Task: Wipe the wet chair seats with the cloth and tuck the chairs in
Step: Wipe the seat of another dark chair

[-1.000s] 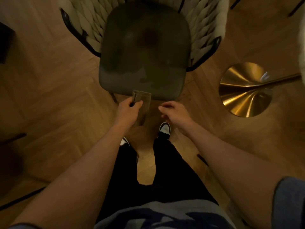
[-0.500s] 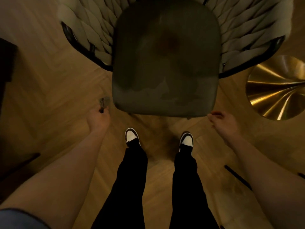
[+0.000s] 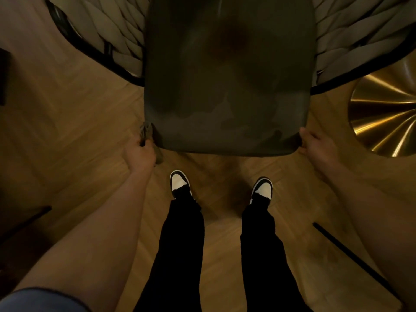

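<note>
left hand (image 3: 140, 154) fist clamped on cloth (image 3: 146, 131) at chair seat (image 3: 227, 86) front-left corner | right hand (image 3: 315, 146) fingers curled gripping front-right corner

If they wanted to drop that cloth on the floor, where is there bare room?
Bare wood floor lies left of the chair seat, beside the left hand gripping the cloth. Between the shoes is also free. The right is crowded: right hand, gold base.

The chair seat (image 3: 227, 86) filled the space ahead, a gold base (image 3: 385, 118) crowding its right; bare wooden floor (image 3: 74, 122) lay open on its left.
</note>
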Demonstrator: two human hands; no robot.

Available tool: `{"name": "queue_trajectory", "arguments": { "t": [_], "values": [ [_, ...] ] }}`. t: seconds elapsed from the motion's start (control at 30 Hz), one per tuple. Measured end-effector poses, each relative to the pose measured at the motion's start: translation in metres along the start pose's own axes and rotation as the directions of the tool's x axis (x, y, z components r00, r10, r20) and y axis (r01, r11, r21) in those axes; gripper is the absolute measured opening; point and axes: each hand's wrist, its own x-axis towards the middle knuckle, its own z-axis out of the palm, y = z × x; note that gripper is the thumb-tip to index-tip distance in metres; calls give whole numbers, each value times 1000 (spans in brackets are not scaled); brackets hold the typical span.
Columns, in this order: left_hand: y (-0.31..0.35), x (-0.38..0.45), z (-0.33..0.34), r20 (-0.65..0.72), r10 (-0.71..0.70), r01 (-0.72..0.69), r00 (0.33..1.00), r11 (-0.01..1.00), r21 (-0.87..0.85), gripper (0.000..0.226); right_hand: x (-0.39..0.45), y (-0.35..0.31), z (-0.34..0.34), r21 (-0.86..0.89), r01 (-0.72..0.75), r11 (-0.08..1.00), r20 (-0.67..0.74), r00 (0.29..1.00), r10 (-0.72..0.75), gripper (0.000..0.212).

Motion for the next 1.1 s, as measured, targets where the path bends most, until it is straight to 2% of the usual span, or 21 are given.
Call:
{"name": "queue_trajectory", "arguments": {
  "t": [0.07, 0.17, 0.47, 0.8, 1.1],
  "values": [
    [-1, -3, 5, -21, 21, -21, 1000, 1000, 23, 9, 1, 2, -3, 117, -9, 993, 56, 998, 2, 49],
    [-3, -12, 16, -46, 116, -113, 992, 991, 75, 17, 1, 3, -3, 185, 9, 983, 111, 993, -30, 53],
    [13, -70, 78, 81, 274, -284, 958, 946, 159, 30, 6, 10, 0, 261, 45, 964, 124, 989, -79, 58],
    [51, -141, 153, 186, 290, -318, 939, 937, 141, 37, 7, 15, 2, 308, 29, 951, 125, 990, -70, 62],
    [77, -186, 197, 253, 407, -454, 878, 875, 169, 35, 5, 16, 1, 355, -5, 935, 141, 989, -48, 60]
  ]
}}
